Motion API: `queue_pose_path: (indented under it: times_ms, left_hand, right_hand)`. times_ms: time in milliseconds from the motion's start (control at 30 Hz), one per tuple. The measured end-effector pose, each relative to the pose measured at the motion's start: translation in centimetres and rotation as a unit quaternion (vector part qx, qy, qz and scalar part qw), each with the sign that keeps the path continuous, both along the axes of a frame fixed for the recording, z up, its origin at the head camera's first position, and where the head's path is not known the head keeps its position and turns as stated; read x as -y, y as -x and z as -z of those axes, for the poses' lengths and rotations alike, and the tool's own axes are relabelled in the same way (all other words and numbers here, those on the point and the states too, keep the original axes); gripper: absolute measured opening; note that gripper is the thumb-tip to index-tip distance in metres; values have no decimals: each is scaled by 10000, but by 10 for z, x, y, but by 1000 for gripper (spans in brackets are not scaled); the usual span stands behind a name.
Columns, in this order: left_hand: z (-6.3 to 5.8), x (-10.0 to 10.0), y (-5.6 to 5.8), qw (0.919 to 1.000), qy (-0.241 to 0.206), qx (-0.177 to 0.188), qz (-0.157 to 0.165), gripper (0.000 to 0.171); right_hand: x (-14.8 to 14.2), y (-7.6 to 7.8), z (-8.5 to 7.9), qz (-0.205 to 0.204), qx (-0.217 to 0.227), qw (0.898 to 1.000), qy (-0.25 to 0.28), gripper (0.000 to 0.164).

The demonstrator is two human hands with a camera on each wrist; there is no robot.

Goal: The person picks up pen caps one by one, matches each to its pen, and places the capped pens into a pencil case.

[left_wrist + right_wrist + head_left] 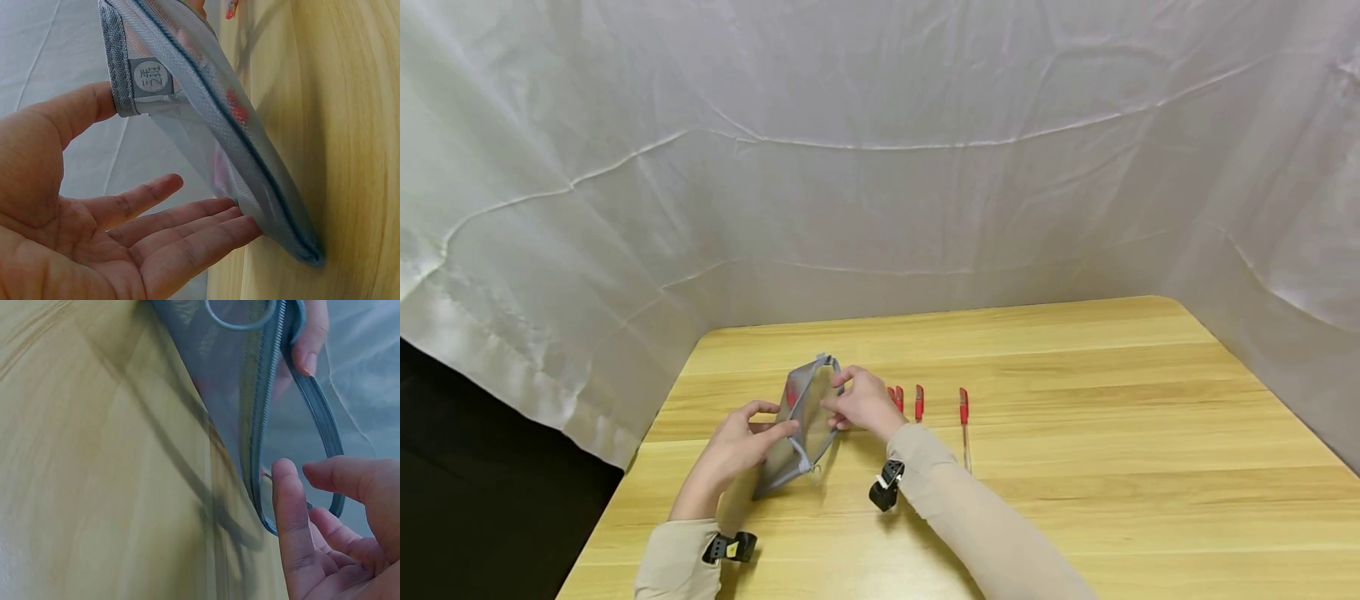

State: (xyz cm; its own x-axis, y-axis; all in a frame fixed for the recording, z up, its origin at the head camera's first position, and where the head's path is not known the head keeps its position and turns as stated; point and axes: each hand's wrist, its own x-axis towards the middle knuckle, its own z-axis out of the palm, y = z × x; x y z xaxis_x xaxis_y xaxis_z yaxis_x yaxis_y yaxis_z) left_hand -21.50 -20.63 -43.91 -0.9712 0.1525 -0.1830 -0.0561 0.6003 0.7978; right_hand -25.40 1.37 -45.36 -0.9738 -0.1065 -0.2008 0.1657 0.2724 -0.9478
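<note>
A translucent grey mesh zip pouch stands tilted on the table with its mouth apart. My left hand holds its side: the thumb hooks over the zipped rim, while straight fingers touch the outer wall. At the mouth is my right hand, fingers spread loosely, with nothing seen between thumb and index finger. Red shapes show blurred through the mesh. To the right of the right hand lie several red-capped pens, among them one pen and a clear-barrelled pen.
The wood-grain table extends to the right and toward the front. Grey-white curtain encloses its back and sides. A dark area lies beyond the left table edge. Both wrists wear black straps with small cameras.
</note>
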Motion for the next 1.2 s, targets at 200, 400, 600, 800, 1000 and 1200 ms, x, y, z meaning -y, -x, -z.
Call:
queue_pose_path:
  times_ms: [200,400,600,800,1000,1200]
  left_hand:
    - [-1,0,-1,10000,5,8,12,65]
    - [-1,0,-1,10000,-31,0,3,65]
    - [-1,0,-1,10000,-15,-30,7,64]
    - [-1,0,-1,10000,8,-37,-1,64]
    - [-1,0,-2,10000,29,-11,-20,63]
    - [-2,0,-2,10000,66,-63,-26,61]
  right_hand:
    - [-9,1,-2,-118,-74,9999,-66,41]
    - [-16,1,-4,-145,-84,9999,-8,38]
    - [-24,1,-5,-109,-62,9999,51,36]
    - [-31,2,-6,-144,-45,9999,26,37]
    - [-38,3,-7,-197,-94,9997,-101,36]
    - [-44,5,-7,-179,-20,9997,-172,37]
